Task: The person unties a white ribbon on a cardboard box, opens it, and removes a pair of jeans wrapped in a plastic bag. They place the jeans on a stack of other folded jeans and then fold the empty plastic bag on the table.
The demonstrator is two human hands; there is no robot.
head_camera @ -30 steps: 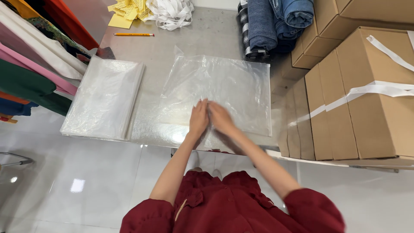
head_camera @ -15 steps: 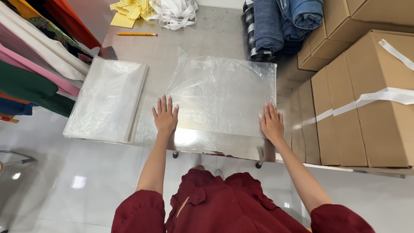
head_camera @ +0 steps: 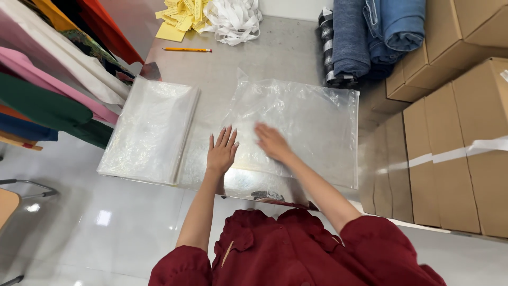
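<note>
Bag (head_camera: 307,127), clear plastic, lies flat on the steel table (head_camera: 264,58) in my head view, its near edge close to the table's front rim. I see my left hand (head_camera: 222,151) palm-down at the bag's near left edge, fingers straight and slightly fanned, thumb out to the side; it grips nothing, just presses flat. My right hand (head_camera: 271,142) rests on the bag itself, just right of the left and nearly touching it. It is blurred, so I cannot tell exactly how its fingers sit, though it looks flat and open with nothing pinched.

Left of the bag, a stack (head_camera: 151,130) of the same clear bags lies apart from it by a strip of bare steel. At the table's far edge I see a pencil (head_camera: 186,50), yellow slips (head_camera: 182,15) and a heap of white tape (head_camera: 233,18). Folded jeans (head_camera: 370,34) sit at the far right corner, with cardboard boxes (head_camera: 450,132) beside the table on the right. Coloured garments (head_camera: 47,90) hang at the left. My red sleeves fill the bottom of the view.
</note>
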